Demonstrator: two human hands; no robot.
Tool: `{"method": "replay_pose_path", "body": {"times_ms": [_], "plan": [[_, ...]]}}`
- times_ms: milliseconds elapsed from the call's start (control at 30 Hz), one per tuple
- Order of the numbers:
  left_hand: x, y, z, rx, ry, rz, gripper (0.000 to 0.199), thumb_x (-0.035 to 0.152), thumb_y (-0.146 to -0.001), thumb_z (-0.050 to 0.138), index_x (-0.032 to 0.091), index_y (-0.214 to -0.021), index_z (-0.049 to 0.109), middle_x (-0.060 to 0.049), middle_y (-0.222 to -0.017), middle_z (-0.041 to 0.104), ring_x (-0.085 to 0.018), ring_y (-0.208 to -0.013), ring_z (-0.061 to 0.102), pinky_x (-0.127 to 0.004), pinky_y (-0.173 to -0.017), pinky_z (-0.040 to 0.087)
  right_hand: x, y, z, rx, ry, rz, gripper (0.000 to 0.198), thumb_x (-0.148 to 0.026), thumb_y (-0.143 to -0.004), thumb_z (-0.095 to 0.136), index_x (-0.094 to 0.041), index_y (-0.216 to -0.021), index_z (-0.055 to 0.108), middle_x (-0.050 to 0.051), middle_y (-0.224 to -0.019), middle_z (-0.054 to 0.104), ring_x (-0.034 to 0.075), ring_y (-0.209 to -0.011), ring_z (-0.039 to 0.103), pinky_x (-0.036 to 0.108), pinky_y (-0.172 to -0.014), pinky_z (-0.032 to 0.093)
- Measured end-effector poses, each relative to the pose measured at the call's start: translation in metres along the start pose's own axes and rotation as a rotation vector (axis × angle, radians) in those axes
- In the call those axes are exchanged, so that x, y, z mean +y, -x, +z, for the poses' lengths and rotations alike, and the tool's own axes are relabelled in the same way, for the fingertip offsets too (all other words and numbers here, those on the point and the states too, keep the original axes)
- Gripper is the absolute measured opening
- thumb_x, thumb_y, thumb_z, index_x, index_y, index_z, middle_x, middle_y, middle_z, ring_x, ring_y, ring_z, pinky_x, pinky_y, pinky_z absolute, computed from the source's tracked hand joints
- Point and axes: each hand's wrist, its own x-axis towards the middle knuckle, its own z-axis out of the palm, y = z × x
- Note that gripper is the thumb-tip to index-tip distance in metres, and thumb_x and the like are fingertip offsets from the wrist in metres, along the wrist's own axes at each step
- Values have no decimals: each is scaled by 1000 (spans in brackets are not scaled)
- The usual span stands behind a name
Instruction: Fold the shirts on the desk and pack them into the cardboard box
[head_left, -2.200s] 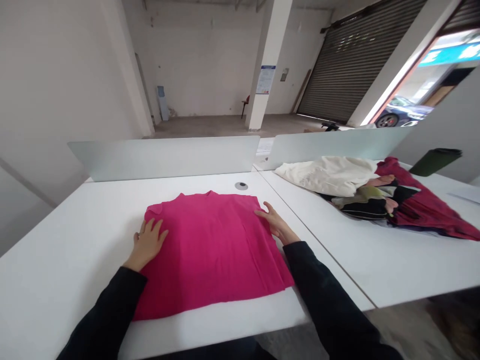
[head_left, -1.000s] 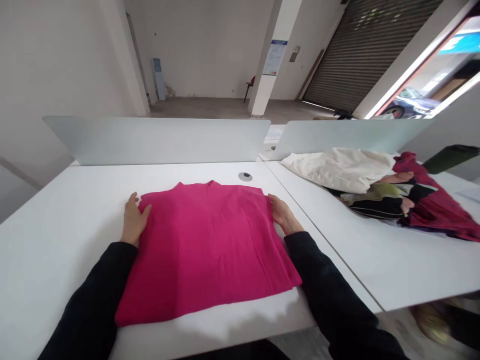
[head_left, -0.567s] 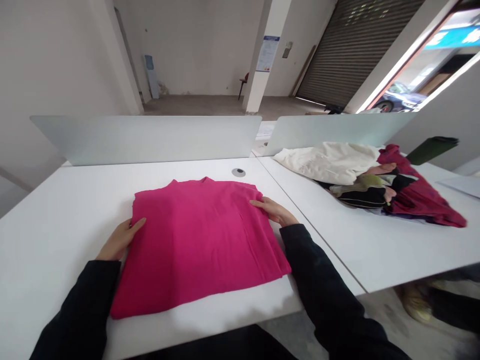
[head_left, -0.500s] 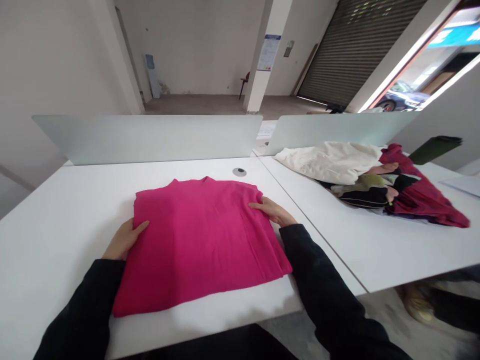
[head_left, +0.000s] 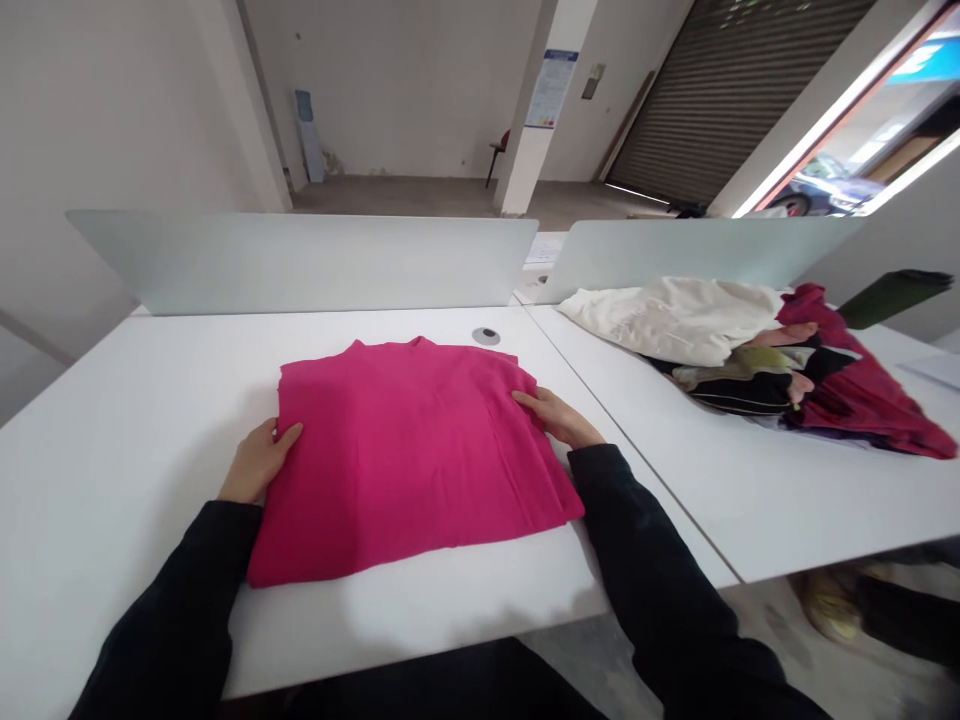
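Note:
A bright pink folded garment (head_left: 420, 460) lies on the white table (head_left: 172, 400), slightly wrinkled toward its right side. At its left edge, my left hand (head_left: 261, 458) grips the cloth, thumb on top and the fingers mostly hidden under the edge. My right hand (head_left: 559, 415) holds the upper right edge the same way, with the thumb over the fabric. Both hands are closed on the garment, one on each side.
A pile of clothes with a white garment (head_left: 675, 320) and a dark red garment (head_left: 862, 390) lies to the right, beyond the table seam. Frosted partitions (head_left: 337, 265) stand along the back edge. A round cable grommet (head_left: 486, 336) sits behind the pink cloth.
The pink garment's near edge has shifted away from the table's front edge, with both hands still on its sides. The camera view has tilted slightly.

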Motion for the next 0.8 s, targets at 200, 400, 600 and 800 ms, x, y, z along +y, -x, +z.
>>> {"method": "replay_pose_path", "body": {"times_ms": [200, 400, 600, 800], "plan": [[3, 7, 0, -81, 233, -84, 52, 63, -72, 59, 18, -97, 63, -12, -97, 72, -30, -89, 69, -37, -71, 55, -11, 20, 3, -117, -101, 56, 30, -40, -80, 71, -16, -96, 65, 9, -95, 73, 21, -85, 67, 27, -70, 56], [13, 17, -1, -163, 466, -164, 56, 47, -62, 78, 19, -106, 59, -12, -112, 70, -26, -89, 70, -37, -76, 58, -27, 43, 11, -110, 24, -54, 36, -42, -78, 73, -15, -100, 66, 11, -107, 71, 26, -96, 67, 33, -79, 57], [9, 15, 2, -153, 408, -79, 57, 51, -69, 72, 20, -114, 54, -13, -120, 66, -29, -98, 68, -42, -81, 58, -36, 51, 18, -168, -98, 20, 37, -31, -80, 72, -15, -113, 61, 11, -114, 69, 23, -94, 68, 33, -82, 58], [4, 13, 3, -132, 322, -43, 62, 56, -72, 67, 20, -121, 53, -13, -125, 64, -31, -107, 64, -43, -87, 55, -31, 44, 21, -97, -132, 96, 28, -22, -84, 65, -15, -111, 62, 10, -102, 72, 21, -82, 69, 31, -72, 60]]}}
